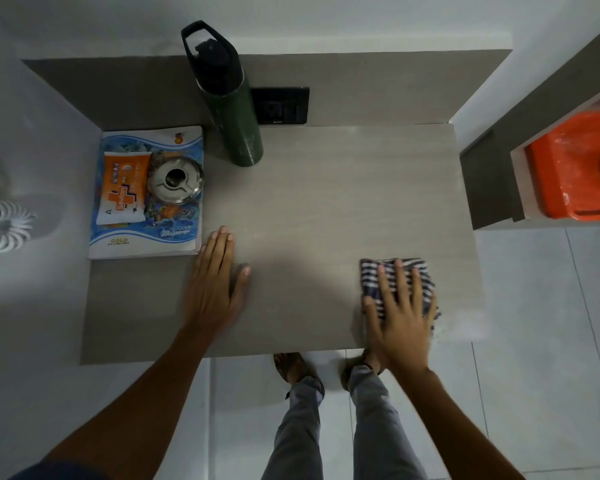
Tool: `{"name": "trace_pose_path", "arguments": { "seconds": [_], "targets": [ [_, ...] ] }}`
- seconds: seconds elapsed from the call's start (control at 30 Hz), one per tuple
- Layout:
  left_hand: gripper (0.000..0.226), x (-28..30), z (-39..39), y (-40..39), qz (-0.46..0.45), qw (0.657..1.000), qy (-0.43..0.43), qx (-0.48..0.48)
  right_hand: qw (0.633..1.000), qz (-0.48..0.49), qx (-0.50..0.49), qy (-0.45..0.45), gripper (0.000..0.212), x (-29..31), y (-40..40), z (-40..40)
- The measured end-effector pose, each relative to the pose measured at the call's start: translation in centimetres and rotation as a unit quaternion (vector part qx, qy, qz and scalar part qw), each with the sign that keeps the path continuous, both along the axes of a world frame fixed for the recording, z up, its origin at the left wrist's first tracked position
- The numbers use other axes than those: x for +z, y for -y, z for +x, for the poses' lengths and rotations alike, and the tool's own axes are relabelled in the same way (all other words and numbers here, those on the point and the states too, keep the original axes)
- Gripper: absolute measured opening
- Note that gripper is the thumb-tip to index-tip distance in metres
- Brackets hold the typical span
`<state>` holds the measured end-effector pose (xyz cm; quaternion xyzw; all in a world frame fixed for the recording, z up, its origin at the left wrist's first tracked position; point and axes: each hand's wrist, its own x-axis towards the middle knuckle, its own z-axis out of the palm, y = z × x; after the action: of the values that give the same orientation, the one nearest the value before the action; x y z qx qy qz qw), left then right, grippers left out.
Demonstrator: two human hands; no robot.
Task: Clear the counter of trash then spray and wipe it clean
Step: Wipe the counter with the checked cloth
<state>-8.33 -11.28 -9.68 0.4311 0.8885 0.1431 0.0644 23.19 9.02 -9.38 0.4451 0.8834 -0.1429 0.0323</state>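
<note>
Right hand (400, 315) lies flat, fingers spread, pressing a soft, light striped cloth (397, 284) on the table (326, 209); palm pressure suffices, no grip. Left hand (212, 284) lies open, empty, beside the notebook (146, 192).

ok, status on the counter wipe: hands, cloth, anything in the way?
Right hand flat on striped cloth, near right corner. Left hand open, palm down on counter. Notebook with packet and metal dish, plus green bottle, stand far left.

Head view, steeply down, counter (309, 209) close
</note>
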Motion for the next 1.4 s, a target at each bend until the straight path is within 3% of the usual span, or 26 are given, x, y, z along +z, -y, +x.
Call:
{"name": "trace_pose_path", "arguments": {
  "seconds": [0.13,0.37,0.73,1.0,1.4],
  "targets": [
    [0.078,0.0,-0.2,0.1,0.013,1.000,0.001,0.003,0.998,-0.002,-0.063,-0.013,0.073,0.5,-3.7,-1.7],
    [0.083,0.0,-0.1,0.2,0.026,1.000,0.014,0.009,0.997,0.000,-0.067,-0.022,0.070,1.1,-7.4,-10.4],
    [0.092,0.5,-0.1,0.0,-0.017,1.000,0.022,0.014,0.988,0.002,0.147,-0.048,0.066,0.7,-0.7,-22.7],
    [0.091,0.6,0.1,0.0,0.005,0.999,0.027,0.019,0.958,0.021,0.276,-0.079,0.062,-0.9,2.5,-21.2],
    [0.077,0.1,-0.1,0.3,0.042,0.998,0.049,0.023,0.964,0.017,0.253,-0.079,0.064,-1.4,8.7,-15.0]
  ]
}}
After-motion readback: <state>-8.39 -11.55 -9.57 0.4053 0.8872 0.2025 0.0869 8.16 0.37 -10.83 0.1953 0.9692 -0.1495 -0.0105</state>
